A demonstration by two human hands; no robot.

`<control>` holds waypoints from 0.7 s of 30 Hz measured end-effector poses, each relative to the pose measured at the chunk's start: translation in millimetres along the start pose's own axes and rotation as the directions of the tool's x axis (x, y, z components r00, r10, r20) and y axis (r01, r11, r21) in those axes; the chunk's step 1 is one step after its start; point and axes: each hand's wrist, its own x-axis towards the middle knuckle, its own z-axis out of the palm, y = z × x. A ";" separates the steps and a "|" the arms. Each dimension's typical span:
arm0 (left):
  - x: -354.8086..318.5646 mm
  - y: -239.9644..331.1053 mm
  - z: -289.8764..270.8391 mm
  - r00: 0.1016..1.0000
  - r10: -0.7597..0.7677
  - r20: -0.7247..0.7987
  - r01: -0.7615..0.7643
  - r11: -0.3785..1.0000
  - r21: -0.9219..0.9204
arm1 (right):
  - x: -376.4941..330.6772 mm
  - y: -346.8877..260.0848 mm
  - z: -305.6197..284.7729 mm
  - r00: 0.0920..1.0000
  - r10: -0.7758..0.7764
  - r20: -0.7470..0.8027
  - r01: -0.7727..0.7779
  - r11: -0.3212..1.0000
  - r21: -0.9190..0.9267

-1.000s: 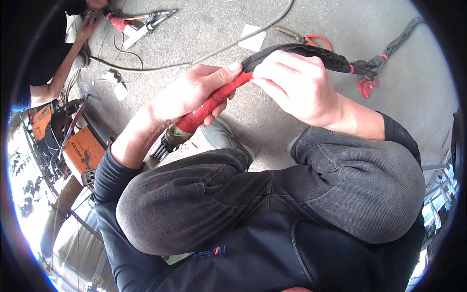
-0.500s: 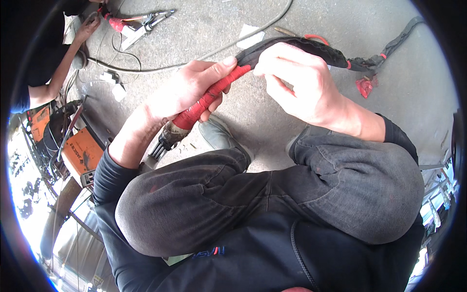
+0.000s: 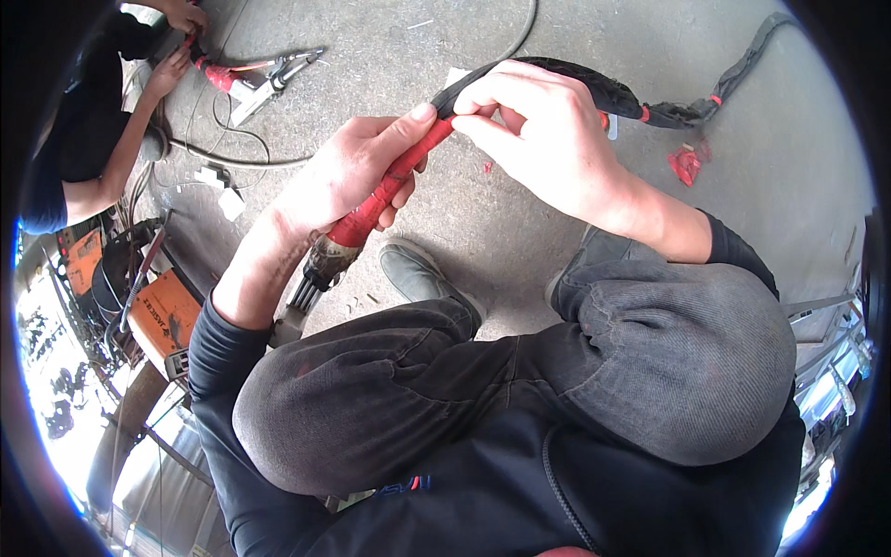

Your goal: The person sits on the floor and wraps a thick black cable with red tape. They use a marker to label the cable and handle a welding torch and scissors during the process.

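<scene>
A thick black cable [image 3: 594, 85] runs from my hands off to the far right, banded with red in places. Its near-left stretch is wound in red tape [image 3: 371, 206] and ends in a dirty connector with dark metal prongs [image 3: 317, 277]. My left hand [image 3: 357, 165] is wrapped round the taped stretch, thumb lying along its top. Close beside that thumb, my right hand [image 3: 548, 139] pinches at the upper end of the red wrap. Its fingers cover part of the cable, and the bit of tape between the fingertips is hardly visible.
At the far left another person's hands [image 3: 172, 70] work on a similar red-wrapped cable [image 3: 218, 76], near a metal tool [image 3: 271, 85]. Orange machines [image 3: 162, 320] stand at the left. Crumpled red scraps [image 3: 685, 167] lie on the concrete floor at right; a grey hose [image 3: 241, 160] crosses behind.
My right hand has shifted left, its fingertips now nearer my left thumb. The cable has moved slightly left with my hands. More of the other person's hands shows.
</scene>
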 end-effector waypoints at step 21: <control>-1.7 -0.1 -3.4 0.999 0.002 0.042 -0.004 0.999 0.038 | -2.2 3.4 -5.6 0.966 -0.257 0.038 0.260 0.952 -0.165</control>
